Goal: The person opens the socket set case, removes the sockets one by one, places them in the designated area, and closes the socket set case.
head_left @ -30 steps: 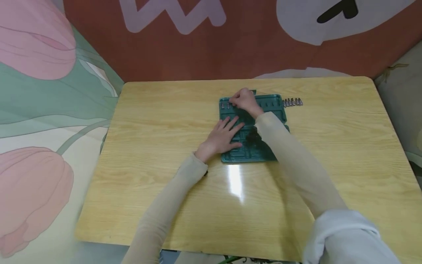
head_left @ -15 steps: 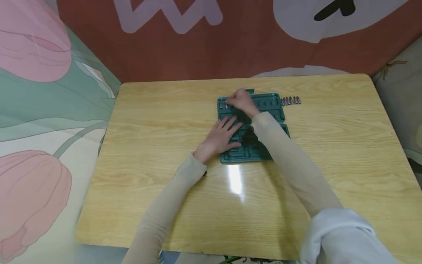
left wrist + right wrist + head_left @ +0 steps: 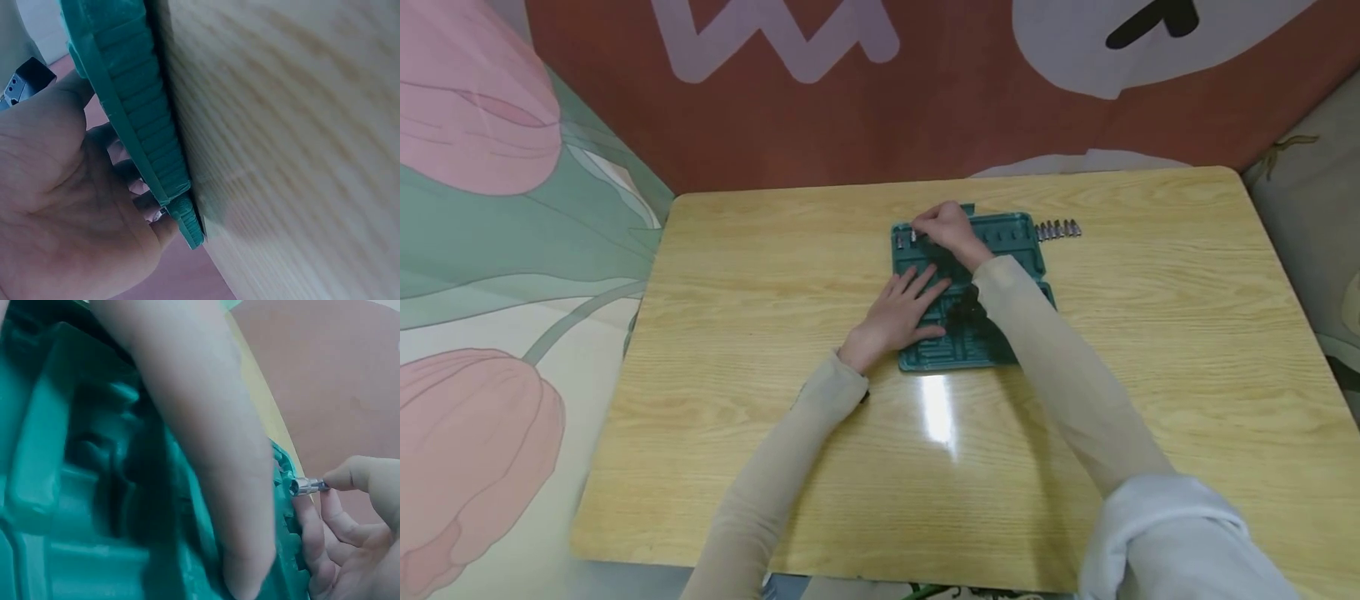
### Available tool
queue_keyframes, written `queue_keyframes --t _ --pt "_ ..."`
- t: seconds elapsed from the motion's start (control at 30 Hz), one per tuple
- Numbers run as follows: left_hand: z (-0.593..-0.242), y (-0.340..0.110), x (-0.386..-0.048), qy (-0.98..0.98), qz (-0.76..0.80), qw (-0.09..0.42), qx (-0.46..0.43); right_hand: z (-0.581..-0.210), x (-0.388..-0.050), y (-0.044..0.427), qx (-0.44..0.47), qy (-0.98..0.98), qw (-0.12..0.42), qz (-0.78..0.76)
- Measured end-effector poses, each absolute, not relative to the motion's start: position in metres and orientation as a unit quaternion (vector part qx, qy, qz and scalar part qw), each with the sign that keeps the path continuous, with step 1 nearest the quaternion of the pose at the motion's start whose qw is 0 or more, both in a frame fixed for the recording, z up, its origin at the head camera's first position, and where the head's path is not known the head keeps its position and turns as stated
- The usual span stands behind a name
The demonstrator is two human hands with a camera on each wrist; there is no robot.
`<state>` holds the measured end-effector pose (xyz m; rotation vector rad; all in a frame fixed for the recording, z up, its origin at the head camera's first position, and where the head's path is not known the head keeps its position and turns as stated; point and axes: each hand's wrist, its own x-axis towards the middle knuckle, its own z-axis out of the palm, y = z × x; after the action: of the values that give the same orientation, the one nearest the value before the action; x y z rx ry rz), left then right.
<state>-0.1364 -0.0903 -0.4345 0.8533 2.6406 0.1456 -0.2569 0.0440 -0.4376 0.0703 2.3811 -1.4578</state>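
An open green plastic case with moulded slots lies on the table. My left hand rests with spread fingers on the case's left side; its palm shows beside the case wall in the left wrist view. At the case's far left part, my right hand pinches a small metal socket between thumb and fingertip. The socket's hollow end faces the slots along the rim. Another small metal socket sits in the case's far left corner. The right forearm hides part of the case.
Several small metal sockets stand in a row on the table, right of the case. A green latch tab sticks out at the case's far edge. A patterned wall rises behind the table.
The right hand's fingertips have shifted very slightly left at the case's far edge. The left hand keeps its place. The head view has drifted a little.
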Motion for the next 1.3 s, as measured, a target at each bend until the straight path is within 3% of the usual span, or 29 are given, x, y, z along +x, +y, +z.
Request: queue_keyframes --t 0.8,1.3 --pt "-0.432 -0.086 -0.136 0.933 0.063 0.181 0.304 -0.422 -0.258 0.102 0.067 0.726 0.206 -0.652" --pt "-0.431 -0.088 -0.135 0.931 0.066 0.191 0.303 -0.425 -0.253 0.163 0.090 0.735 0.173 -0.649"
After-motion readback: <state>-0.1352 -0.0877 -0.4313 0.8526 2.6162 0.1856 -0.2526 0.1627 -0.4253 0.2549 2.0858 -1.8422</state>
